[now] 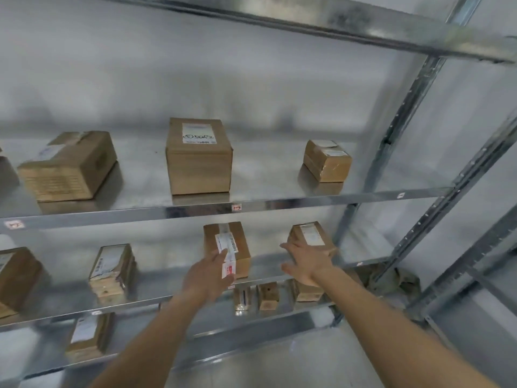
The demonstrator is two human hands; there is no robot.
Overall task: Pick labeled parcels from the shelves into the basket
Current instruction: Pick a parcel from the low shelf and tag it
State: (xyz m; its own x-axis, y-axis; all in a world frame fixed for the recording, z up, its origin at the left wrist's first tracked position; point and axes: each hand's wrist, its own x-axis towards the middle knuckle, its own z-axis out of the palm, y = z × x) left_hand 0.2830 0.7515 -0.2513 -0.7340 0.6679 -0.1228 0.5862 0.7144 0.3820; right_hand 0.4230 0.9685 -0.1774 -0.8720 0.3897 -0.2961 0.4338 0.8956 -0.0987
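Both hands reach into the middle shelf (156, 281): the left hand (208, 278), grip open, touches the taped parcel (237, 245); the right hand (307, 260), fingers spread, rests on the smaller parcel (310, 235), likely choosing. No basket shows.

brown cardboard parcels (199, 163) (white labels (198, 133)) on shiny silver metal shelves (307, 204).

Tall parcel (199, 156) label: handwritten scrawl, unreadable; other labels blurred.

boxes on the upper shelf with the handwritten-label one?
3 fully visible: left box, middle box, right box. A sliver at the left edge may be a fourth.
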